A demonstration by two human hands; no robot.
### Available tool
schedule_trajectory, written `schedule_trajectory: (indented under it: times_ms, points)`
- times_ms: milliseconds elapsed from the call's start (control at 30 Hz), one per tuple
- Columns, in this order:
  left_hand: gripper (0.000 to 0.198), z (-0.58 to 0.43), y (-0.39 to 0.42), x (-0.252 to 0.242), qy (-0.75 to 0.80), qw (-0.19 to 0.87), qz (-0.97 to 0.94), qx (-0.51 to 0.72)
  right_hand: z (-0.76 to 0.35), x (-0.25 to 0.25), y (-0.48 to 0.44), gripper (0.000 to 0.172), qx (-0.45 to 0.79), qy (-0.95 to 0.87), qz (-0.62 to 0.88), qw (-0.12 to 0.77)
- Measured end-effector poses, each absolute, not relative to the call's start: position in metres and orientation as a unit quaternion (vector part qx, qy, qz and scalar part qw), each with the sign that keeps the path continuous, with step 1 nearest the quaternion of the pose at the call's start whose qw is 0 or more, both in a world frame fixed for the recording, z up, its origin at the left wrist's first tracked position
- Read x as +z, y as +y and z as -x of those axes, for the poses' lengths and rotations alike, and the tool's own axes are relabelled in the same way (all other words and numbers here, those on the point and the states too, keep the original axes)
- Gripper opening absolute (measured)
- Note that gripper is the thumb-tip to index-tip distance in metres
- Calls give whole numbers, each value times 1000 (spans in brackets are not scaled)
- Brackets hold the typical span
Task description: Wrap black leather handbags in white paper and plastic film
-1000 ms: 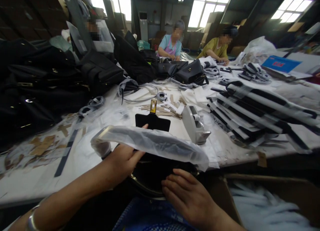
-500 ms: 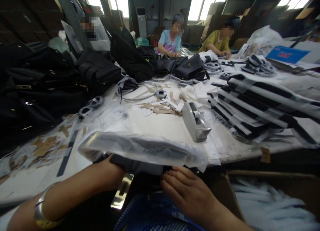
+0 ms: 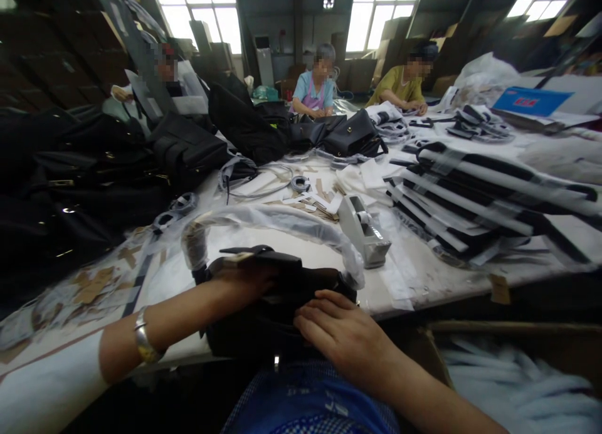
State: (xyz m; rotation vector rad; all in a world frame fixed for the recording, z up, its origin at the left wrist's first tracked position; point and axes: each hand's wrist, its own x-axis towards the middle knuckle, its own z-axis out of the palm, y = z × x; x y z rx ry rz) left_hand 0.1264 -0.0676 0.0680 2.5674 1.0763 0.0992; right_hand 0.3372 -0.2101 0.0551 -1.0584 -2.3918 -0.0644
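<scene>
A black handbag (image 3: 263,324) stands at the table's near edge against my lap. Its arched handle (image 3: 277,217) is wrapped in clear plastic and rises above it. My left hand (image 3: 244,280) lies on top of the bag over its flap, fingers curled on it. Lower down, my right hand (image 3: 341,333) rests flat on the bag's front with the fingers stretched out together. A metal bracelet (image 3: 143,343) is on my left wrist.
A grey tape dispenser (image 3: 362,230) sits just beyond the bag. Plastic-wrapped black straps (image 3: 475,199) pile at the right, black bags (image 3: 84,183) at the left. Paper scraps (image 3: 310,199) lie mid-table. Three people work at the far end. A cardboard box (image 3: 512,371) stands at lower right.
The bag has come up from below the table edge onto it, and its wrapped handle now stands upright. My left hand moved from under the handle onto the bag's top.
</scene>
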Motion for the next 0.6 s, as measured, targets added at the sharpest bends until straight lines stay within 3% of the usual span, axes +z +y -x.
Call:
schedule_trajectory:
  times_ms: [400,600]
  points:
    - [35,-127,-50,87,349,178,-912,-123,-339,60,-209,20,-40,-889,372,265]
    - [41,-119,-63,68,315,216,-922,-66,-342,49,-222,26,-101,-877,355,308]
